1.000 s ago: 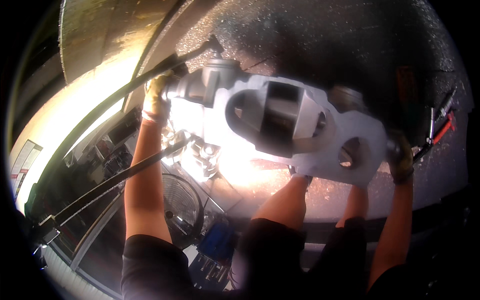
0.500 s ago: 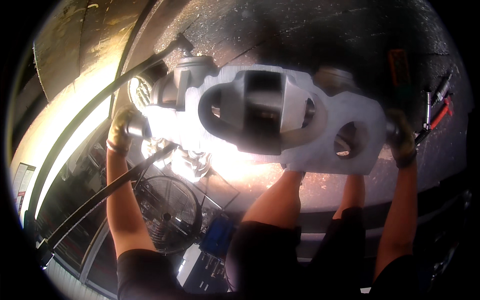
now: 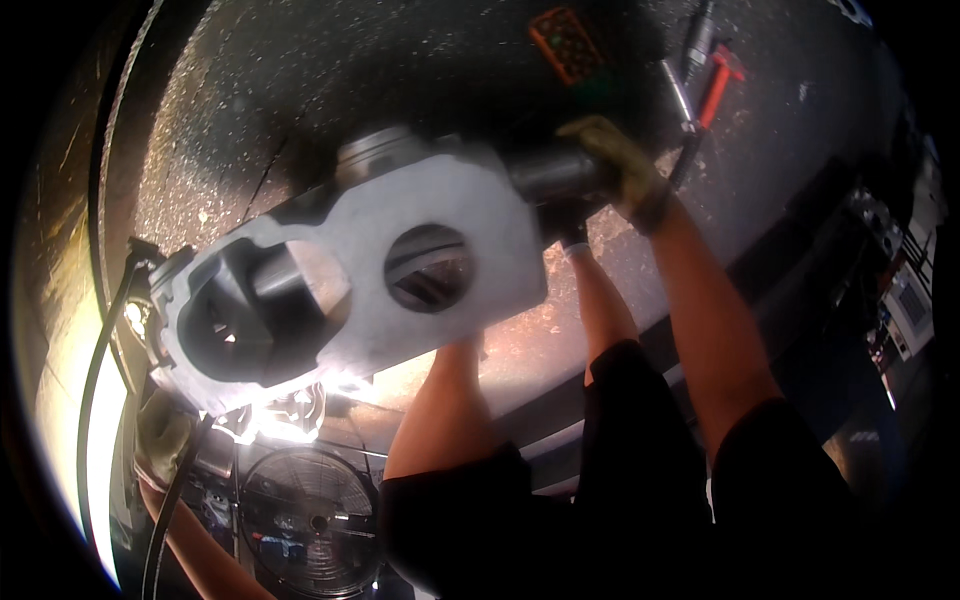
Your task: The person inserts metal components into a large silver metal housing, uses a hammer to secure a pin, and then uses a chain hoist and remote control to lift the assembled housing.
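Observation:
A large grey metal casting, with a big oval opening and a smaller round hole in its flat face, spreads across the middle, tilted with its right end higher. My right hand, in a tan work glove, is wrapped around the end of the dark cylindrical stub that juts from the casting's right side. At the lower left end is my gloved left hand, gripping the casting's other end; its fingers are partly hidden by a dark hose or bar.
Bright glare falls on metal parts under the casting's left end. A round floor fan stands at lower left. Beyond the casting lie an orange-rimmed tray and a red-handled tool on the chip-strewn dark floor. My legs are below.
The view has turned, so the casting appears further left and tilted, its right end higher. Both hands still hold its ends. The tray and red-handled tool now appear further left and higher.

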